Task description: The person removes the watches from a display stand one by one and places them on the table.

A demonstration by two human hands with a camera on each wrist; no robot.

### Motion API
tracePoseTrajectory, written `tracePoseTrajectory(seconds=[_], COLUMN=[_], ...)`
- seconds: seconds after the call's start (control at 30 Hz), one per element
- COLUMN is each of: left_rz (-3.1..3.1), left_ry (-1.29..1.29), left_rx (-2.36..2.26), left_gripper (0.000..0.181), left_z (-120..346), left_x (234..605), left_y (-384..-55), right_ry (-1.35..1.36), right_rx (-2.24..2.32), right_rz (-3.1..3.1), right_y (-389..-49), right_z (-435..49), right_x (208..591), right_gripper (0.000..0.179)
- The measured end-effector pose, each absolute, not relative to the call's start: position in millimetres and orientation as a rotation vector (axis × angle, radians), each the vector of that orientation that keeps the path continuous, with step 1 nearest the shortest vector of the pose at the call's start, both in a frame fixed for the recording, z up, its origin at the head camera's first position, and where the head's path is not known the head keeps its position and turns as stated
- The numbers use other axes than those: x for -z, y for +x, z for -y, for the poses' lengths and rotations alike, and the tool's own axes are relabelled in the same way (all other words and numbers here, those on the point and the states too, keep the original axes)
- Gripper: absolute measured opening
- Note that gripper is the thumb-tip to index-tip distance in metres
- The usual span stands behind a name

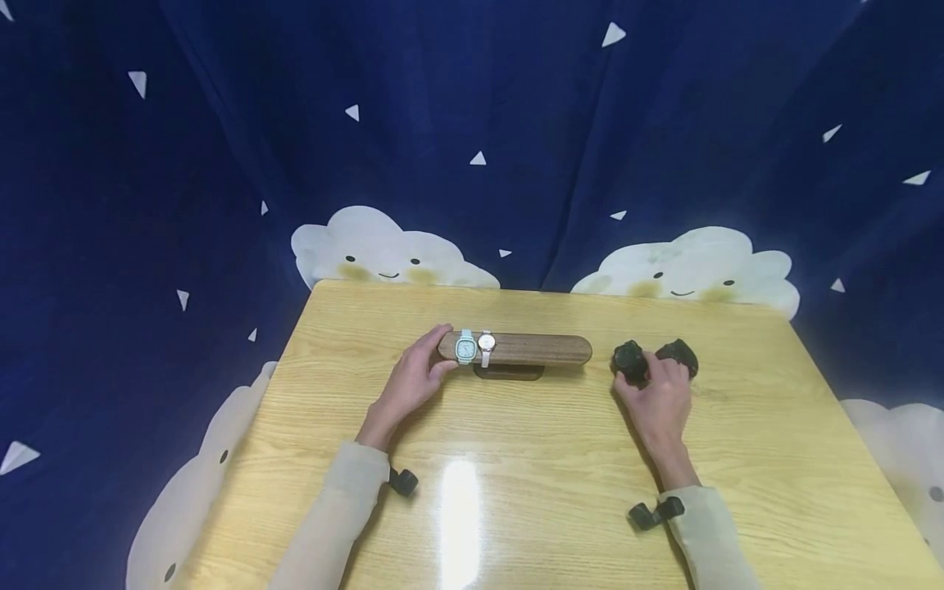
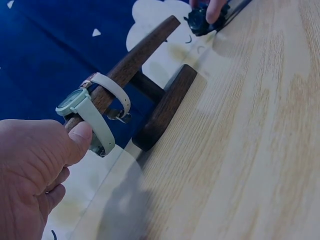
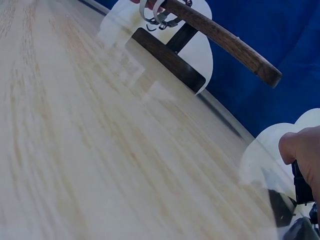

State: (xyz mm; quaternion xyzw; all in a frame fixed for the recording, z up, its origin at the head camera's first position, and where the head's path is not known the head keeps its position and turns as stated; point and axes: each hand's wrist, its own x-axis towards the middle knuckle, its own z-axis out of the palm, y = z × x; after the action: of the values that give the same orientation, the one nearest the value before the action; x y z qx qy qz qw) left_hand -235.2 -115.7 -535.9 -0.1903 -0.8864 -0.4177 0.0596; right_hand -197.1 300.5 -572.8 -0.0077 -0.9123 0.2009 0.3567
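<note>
A dark wooden watch stand (image 1: 546, 349) has a long rounded bar on a short post and base. Strapped round the bar's left part are a mint-green square watch (image 1: 465, 348) and a slim white-strapped watch (image 1: 486, 344). My left hand (image 1: 413, 377) grips the bar's left end, thumb in front, beside the mint watch. To the right of the stand, my right hand (image 1: 660, 401) pinches a black watch (image 1: 628, 359) between thumb and fingers. A second black watch (image 1: 678, 354) lies just behind that hand, partly hidden by it.
The light wood table (image 1: 546, 475) carries everything, with a bright glare patch near its front. A dark blue curtain (image 1: 472, 98) with white clouds and triangles hangs behind the table. Small black cameras (image 1: 404, 482) are worn on both wrists.
</note>
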Motion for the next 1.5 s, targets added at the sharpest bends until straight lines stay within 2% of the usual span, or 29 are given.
tracePoseTrajectory(seconds=[0.4, 1.5], left_rz=[2.687, 2.690], left_ry=[-0.574, -0.563], left_rx=[1.261, 1.292], left_gripper=[0.065, 0.064], left_z=[114.9, 114.8], left_x=[537.3, 534.7], left_y=[-234.8, -235.1], right_ry=[0.053, 0.042], right_rx=[-0.378, -0.466], right_rz=[2.375, 2.403], right_y=[-198.4, -193.9], right_z=[-300.8, -306.5], right_x=[577.7, 580.6], right_gripper=[0.054, 0.058])
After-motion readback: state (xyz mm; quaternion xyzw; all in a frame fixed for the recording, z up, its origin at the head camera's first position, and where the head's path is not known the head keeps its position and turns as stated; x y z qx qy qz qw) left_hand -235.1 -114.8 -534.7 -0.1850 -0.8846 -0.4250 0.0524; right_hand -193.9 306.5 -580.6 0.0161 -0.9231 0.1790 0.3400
